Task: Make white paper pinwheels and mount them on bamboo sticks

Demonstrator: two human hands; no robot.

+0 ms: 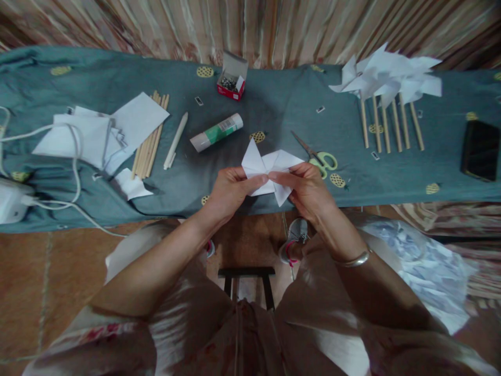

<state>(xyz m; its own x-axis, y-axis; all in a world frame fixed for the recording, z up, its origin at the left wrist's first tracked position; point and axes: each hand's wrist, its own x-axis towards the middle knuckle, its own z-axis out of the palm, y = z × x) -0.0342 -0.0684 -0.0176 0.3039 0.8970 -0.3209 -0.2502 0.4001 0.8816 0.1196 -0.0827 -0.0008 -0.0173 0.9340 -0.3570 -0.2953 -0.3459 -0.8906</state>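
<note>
White folded-paper pinwheel (pixel 270 169) sits between both bare hands near the green patterned cloth's (pixel 289 109) front edge, the left hand (pixel 231 192) pinching one side, the right hand (pixel 309 189) the other, thumbs meeting at its middle.

Bare cloth (pixel 442 156) lies between the scissors (pixel 315 154) and phone (pixel 480 150); the glue stick (pixel 217 132) blocks the way to the red box (pixel 233 78).

The teal cloth-covered surface (pixel 289 115) carries loose papers (pixel 141 117), wooden sticks (pixel 151 143), a pen (pixel 176 141) and glue stick (pixel 217 132) left of centre, scissors (pixel 319 155) near centre, paper pinwheels (pixel 391 75) upper right, a phone (pixel 480 150) far right.
</note>
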